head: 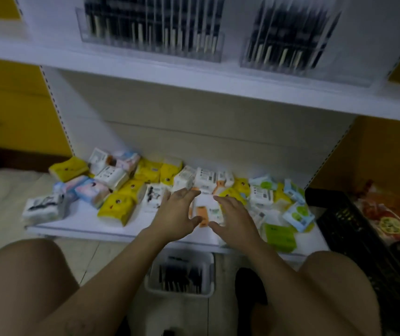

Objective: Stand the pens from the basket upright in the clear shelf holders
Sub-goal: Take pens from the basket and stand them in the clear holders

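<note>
Our left hand (pixel 177 213) and right hand (pixel 234 215) are spread out loose. The basket (pixel 177 294) of pens (pixel 182 277) sits below them, near our body.

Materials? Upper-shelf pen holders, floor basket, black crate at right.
Pen holders: clear rigid plastic, likely acrylic, glossy; the pens show through the walls.
Basket: opaque white plastic, matte, with a moulded rim.
Crate: black plastic, probably; open lattice walls. Blur leaves the finish unclear.

Single head view, looking forward and down, close over lower shelf (pixel 92 226)
</note>
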Motion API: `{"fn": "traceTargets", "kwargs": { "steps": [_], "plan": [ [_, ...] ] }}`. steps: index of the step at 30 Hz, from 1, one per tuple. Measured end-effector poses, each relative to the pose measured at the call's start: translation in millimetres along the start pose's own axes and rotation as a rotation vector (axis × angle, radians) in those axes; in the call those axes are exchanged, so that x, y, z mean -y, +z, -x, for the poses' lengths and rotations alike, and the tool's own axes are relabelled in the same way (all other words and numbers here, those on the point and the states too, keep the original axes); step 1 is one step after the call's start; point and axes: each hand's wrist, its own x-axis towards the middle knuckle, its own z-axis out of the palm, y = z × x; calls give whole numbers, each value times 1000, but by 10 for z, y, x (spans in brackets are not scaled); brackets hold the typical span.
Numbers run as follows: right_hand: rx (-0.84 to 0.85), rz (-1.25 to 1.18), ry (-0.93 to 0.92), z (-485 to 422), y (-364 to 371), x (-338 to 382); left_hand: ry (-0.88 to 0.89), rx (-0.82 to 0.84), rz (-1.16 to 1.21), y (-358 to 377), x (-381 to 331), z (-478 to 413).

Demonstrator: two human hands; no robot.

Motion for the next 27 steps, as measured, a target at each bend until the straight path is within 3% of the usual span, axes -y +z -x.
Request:
{"fn": "traceTargets", "kwargs": {
  "steps": [8, 17, 27],
  "plan": [
    [281, -56, 145, 96, 859, -297, -283, 207, 96, 757, 495, 383],
    [581, -32, 279, 214, 1438, -651, -576, 397, 368, 1317, 776, 592],
    [820, -1, 307, 14, 2267, -1079, -804, 460, 482, 1794, 932, 659]
  ]
}}
